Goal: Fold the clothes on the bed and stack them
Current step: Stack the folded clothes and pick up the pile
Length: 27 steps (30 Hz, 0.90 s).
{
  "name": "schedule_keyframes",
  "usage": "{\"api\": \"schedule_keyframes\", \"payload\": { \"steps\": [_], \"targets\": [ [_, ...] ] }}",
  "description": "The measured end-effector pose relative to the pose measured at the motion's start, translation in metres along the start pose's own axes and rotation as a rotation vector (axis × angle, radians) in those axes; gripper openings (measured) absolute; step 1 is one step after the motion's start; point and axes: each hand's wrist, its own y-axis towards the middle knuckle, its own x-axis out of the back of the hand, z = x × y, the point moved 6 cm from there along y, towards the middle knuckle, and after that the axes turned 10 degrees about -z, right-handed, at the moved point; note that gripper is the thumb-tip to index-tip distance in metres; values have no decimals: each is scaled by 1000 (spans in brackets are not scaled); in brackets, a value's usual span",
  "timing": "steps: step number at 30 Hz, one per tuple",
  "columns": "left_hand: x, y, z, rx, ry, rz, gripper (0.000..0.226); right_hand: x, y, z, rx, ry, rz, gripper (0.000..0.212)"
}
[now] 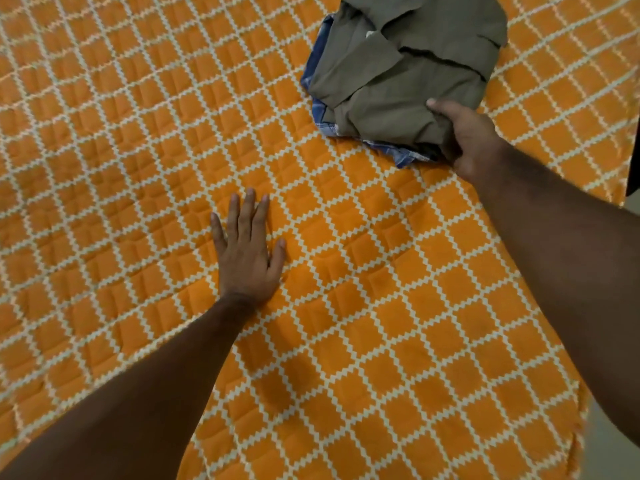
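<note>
Bedding covers almost the whole head view: the bed point(138, 133) carries a quilted orange cover with a cream diamond grid, and its near right edge shows at the lower right of the frame.

Both bare forearms reach in from the bottom corners, the left from the lower left, the right from the right side.

At the upper right of the bed lies the stack of folded clothes. Its top item is an olive-green garment point(408, 64), folded into a rough rectangle with several overlapping flaps. Beneath it lies a blue checked garment point(318, 109), visible only as a narrow border along the left and near edges of the stack.

The right hand point(467, 136) grips the near right corner of the stack. The thumb lies on top of the olive-green garment; the fingers curl under the corner and are hidden there.

The left hand point(247, 247) rests palm down on the bare cover near the centre of the frame, well apart from the stack. Its fingers point(248, 209) are straight and slightly spread, holding nothing.
</note>
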Motion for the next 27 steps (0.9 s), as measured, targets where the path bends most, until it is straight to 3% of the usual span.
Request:
{"api": "schedule_keyframes", "payload": {
  "steps": [4,11,13,17,20,22,25,27],
  "targets": [
    [-2,0,3,-5,-26,-12,73,-10,-15,-5,-19,156,51,57],
    [-1,7,12,80,-205,140,74,-42,-99,-83,-54,448,-48,48],
    [2,15,14,186,-377,197,73,-55,-140,-118,-60,515,-115,45],
    [39,9,16,531,-1079,271,64,-74,-227,-186,-129,578,-122,50],
    [66,-25,18,694,-1281,356,58,-83,-290,-235,-210,491,-46,54],
    [71,-58,29,819,-1282,386,56,-82,-337,-259,-290,437,66,57],
    [87,-111,53,937,-1256,351,69,-68,-402,-288,-475,350,304,39],
    [101,-145,68,993,-1261,317,68,-41,-425,-305,-520,273,362,48]
  ]
}}
